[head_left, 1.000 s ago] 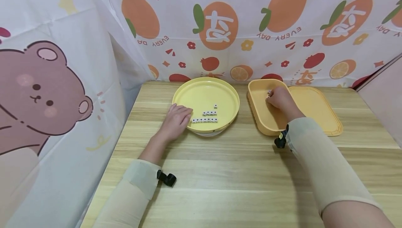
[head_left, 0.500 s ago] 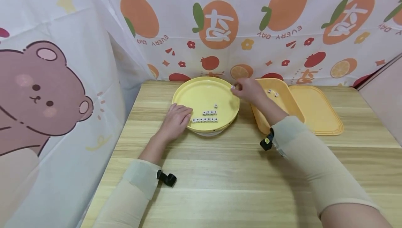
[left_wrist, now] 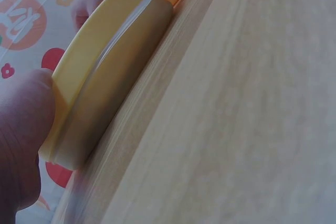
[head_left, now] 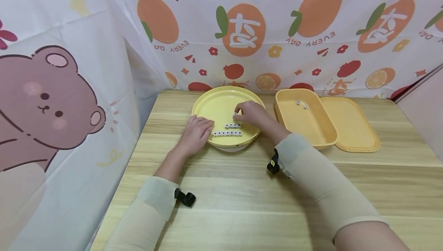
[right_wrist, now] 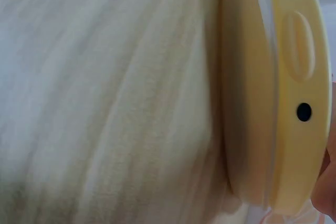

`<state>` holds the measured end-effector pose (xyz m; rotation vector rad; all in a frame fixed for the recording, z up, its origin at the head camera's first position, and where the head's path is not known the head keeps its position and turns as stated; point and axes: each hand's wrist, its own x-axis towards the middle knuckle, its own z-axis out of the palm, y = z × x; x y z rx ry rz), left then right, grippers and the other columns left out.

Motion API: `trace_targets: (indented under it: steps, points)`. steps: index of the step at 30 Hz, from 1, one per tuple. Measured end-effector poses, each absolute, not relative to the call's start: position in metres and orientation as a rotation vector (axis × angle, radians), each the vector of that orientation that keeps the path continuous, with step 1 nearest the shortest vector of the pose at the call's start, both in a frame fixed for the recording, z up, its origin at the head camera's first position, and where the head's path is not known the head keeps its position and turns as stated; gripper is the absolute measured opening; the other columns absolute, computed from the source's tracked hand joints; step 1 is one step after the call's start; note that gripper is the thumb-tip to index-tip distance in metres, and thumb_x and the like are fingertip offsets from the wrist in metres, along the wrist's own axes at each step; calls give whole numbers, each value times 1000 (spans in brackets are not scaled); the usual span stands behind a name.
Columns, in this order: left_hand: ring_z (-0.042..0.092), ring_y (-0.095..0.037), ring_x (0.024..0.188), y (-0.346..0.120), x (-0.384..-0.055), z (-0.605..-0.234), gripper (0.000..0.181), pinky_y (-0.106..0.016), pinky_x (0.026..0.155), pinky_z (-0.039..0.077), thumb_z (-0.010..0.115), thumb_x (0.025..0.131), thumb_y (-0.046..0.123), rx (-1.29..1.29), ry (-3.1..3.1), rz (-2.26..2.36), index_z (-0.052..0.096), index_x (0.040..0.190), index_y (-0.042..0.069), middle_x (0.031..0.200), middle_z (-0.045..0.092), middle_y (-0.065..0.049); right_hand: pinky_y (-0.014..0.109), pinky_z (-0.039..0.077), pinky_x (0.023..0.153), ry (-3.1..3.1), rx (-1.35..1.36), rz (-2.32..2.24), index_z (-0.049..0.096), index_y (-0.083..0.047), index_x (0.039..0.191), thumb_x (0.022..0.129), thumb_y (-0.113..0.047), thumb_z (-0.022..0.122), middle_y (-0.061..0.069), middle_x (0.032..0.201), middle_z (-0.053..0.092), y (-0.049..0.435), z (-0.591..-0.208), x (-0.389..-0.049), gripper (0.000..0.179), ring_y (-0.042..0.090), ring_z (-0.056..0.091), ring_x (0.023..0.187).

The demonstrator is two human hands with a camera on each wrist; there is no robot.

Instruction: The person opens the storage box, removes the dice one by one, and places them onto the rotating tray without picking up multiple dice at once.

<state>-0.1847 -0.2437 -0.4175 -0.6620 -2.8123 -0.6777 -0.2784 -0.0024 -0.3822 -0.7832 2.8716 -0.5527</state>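
Note:
In the head view a yellow round tray (head_left: 216, 107) stands on the wooden table, with small white cube beads (head_left: 227, 133) lined up in rows on it. My left hand (head_left: 195, 133) holds the tray's left rim, thumb over the edge and fingers at the outer side. My right hand (head_left: 250, 113) reaches over the tray and pinches one white cube bead (head_left: 235, 114) above the shorter row (head_left: 233, 126). Its fingers cover the spot of the single top bead. The wrist views show the tray's side (left_wrist: 105, 40) and part of each hand; no beads appear there.
Right of the tray stands an orange rectangular box (head_left: 308, 124) with a few loose cube beads (head_left: 302, 105) inside. Its flat orange lid (head_left: 353, 124) lies beside it. A fruit-print cloth (head_left: 277, 24) hangs behind the table, and a bear-print cloth (head_left: 52, 101) at the left.
My right hand has come out of the orange box with a cube bead and moved left over the tray. My left hand has stayed at the rim.

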Motion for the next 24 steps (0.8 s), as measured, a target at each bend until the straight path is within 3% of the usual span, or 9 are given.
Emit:
trace_targets:
  steps: [16, 24]
  points:
    - [50, -31, 129, -240, -179, -414, 37, -49, 122, 14, 46, 102, 20, -648, -2817, -667, 63, 130, 2, 131, 64, -13, 30, 45, 72, 2846, -701, -548, 74, -16, 100, 89, -35, 68, 0, 93, 70, -2, -390, -272, 23, 17, 58, 81]
    - [51, -31, 127, -241, -179, -417, 36, -50, 121, 15, 47, 102, 19, -664, -2784, -668, 64, 128, 1, 129, 65, -13, 30, 44, 64, 2940, -676, -853, 74, -12, 107, 95, -36, 62, 6, 81, 65, 34, -369, -279, 30, 20, 55, 73]
